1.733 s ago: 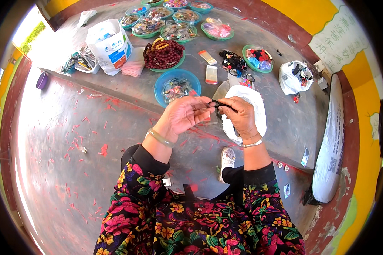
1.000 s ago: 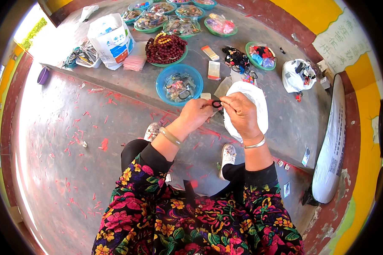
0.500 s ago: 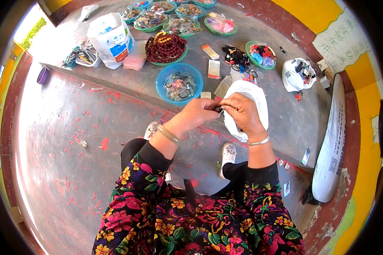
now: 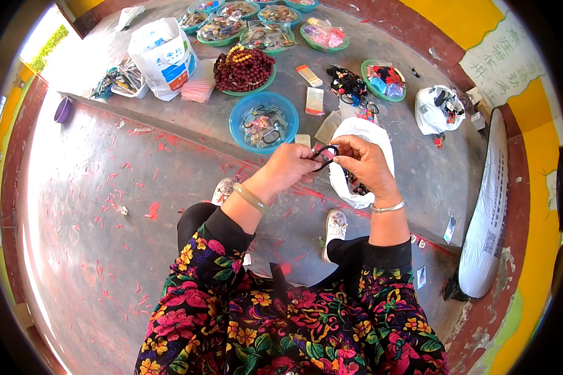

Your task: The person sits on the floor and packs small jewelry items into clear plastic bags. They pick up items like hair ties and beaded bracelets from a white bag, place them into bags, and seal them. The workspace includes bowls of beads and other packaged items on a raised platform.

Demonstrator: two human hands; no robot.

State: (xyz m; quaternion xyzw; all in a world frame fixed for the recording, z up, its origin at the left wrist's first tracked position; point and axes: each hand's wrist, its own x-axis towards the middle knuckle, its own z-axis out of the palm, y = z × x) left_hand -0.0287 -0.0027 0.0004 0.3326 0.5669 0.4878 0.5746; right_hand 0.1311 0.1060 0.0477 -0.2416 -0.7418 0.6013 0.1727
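My left hand and my right hand meet in front of me, both pinching a small black elastic band stretched between the fingertips. A pale bangle sits on my left wrist and a silver one on my right. Just behind my right hand lies an open white plastic bag with dark small items inside. A blue bowl of packaged pieces stands right beyond my hands.
On the raised concrete ledge stand several green and teal bowls, one heaped with dark red bead strings, a white sack, a pink cloth, a green dish of hair ties. A long white sack leans at right.
My hands rose slightly and drew closer together; the black band, first held as a stretched strand, is now a small loop pinched between both hands.
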